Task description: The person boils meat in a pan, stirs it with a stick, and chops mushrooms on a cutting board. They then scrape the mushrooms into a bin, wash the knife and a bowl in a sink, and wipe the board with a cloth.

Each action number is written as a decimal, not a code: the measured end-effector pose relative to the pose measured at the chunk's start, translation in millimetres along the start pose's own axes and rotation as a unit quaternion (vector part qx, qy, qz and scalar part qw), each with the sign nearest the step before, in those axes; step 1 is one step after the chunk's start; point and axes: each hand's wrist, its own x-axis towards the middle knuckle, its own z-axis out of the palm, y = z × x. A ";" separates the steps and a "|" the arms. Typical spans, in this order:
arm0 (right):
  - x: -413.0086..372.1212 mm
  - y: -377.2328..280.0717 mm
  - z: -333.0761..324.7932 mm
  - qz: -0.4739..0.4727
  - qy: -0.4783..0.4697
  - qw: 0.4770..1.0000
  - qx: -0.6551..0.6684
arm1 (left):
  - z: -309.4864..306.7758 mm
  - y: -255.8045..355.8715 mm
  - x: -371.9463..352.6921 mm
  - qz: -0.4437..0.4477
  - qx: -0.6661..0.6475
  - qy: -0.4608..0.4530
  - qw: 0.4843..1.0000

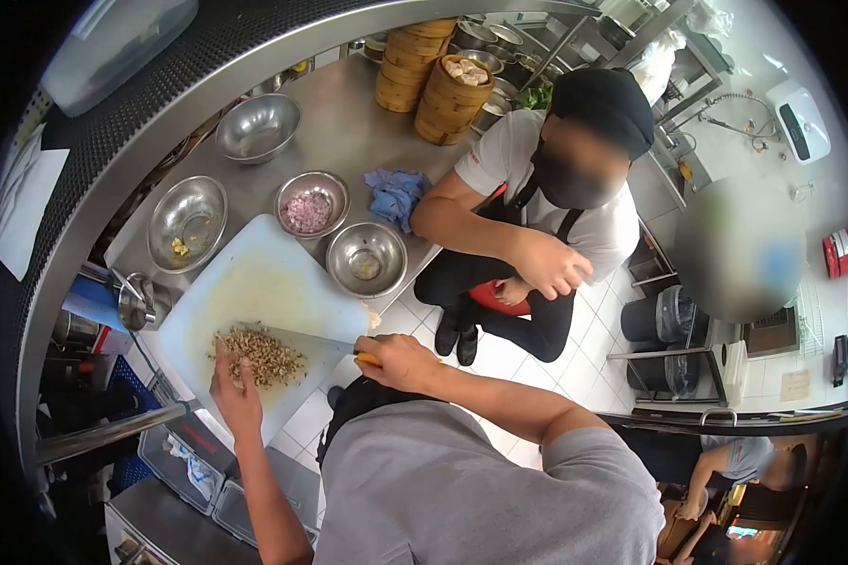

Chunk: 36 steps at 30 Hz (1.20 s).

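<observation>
My right hand [400,363] grips the yellow handle of a kitchen knife [311,341]. Its blade lies across the top of a pile of finely chopped brown food [271,363], whose exact kind I cannot make out. My left hand [236,391] is at the left edge of the pile, fingers stretched out and touching or very near the bits. Pile and blade are on a pale cutting board [245,259], which has a yellowish stain in its middle. Beyond the board stand a metal bowl of chopped pink-purple pieces [307,213] and another metal bowl [366,260] to its right.
A metal bowl with yellow bits [187,224], another metal bowl [257,129] and a crumpled blue cloth [396,196] are on the steel counter [334,113]. Bamboo steamers [453,102] stand at the back. A co-worker [537,207] in a black cap is close on the right.
</observation>
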 end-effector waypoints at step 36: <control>16.1 -18.7 40.3 -0.154 -0.168 0.974 -0.005 | -31.7 13.3 27.9 0.021 0.048 -0.133 0.990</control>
